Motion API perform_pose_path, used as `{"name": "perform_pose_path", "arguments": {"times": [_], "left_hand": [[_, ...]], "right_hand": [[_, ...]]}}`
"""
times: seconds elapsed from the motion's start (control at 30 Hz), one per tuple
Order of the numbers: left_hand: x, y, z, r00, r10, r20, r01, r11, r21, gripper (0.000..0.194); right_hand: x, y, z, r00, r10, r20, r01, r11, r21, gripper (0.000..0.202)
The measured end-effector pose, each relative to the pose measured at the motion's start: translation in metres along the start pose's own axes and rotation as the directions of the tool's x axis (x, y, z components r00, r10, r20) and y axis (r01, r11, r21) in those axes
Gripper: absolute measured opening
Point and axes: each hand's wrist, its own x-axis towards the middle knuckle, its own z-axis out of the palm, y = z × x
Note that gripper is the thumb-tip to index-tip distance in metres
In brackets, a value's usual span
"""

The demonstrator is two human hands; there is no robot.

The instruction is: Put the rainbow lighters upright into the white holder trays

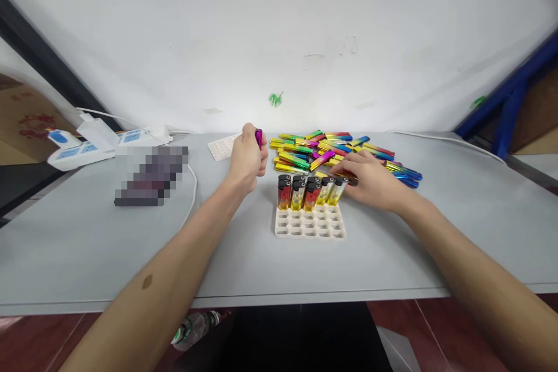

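My left hand [249, 154] is closed in a fist around a shiny purple lighter sleeve [258, 138], whose end shows above the fingers. My right hand [364, 177] reaches in at the near edge of a pile of shiny lighter sleeves [296, 157], coloured gold, green, blue, red and purple. Its fingers are curled down, and what they pinch is hidden. Just left of it, several lighters [310, 195] with clear red or yellow bodies stand upright in the back rows of a white holed tray [279, 233]. The front rows of holes hold nothing.
Behind my left hand lies a second white holed tray [220, 149]. On the left are a blurred-out dark object [150, 177], a white cable [194, 186] and a power strip [93, 151] with plugs. A white wall [279, 40] closes off the grey table's [235, 261] back.
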Motion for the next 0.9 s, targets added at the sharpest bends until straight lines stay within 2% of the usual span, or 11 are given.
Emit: {"name": "perform_pose_path", "arguments": {"times": [0.27,0.43,0.53,0.6,0.67,0.73,0.8,0.9], "left_hand": [[-0.009,0.005,0.003,0.997,0.008,0.082,-0.003,0.998,-0.069,0.028],[-0.007,-0.002,0.003,0.994,0.033,0.102,-0.032,0.999,-0.012,0.038],[-0.003,-0.006,0.001,0.990,0.086,0.108,-0.094,0.993,0.074,0.045],[0.000,-0.010,0.000,0.977,0.179,0.119,-0.197,0.967,0.164,0.036],[0.002,-0.013,-0.001,0.934,0.329,0.138,-0.354,0.898,0.261,0.023],[0.003,-0.014,-0.001,0.856,0.487,0.173,-0.516,0.793,0.324,0.015],[0.000,-0.012,-0.001,0.757,0.619,0.210,-0.649,0.677,0.348,0.009],[-0.009,-0.003,0.000,0.578,0.781,0.238,-0.795,0.472,0.382,0.012]], "right_hand": [[-0.001,-0.001,0.001,1.000,-0.022,-0.015,0.022,0.999,-0.027,0.021],[-0.001,-0.001,0.001,0.999,-0.044,-0.002,0.044,0.998,-0.054,0.015],[0.000,-0.002,0.000,1.000,-0.007,-0.018,0.007,1.000,0.001,0.013],[0.001,-0.003,-0.001,0.995,0.084,-0.047,-0.080,0.994,0.079,0.017],[0.001,-0.004,-0.001,0.979,0.180,-0.095,-0.163,0.972,0.167,0.020],[0.002,-0.005,-0.002,0.957,0.237,-0.170,-0.185,0.944,0.273,0.022],[0.003,-0.007,-0.002,0.934,0.274,-0.229,-0.166,0.901,0.402,0.024],[0.004,-0.009,-0.002,0.907,0.355,-0.228,-0.172,0.804,0.569,0.030]]}}
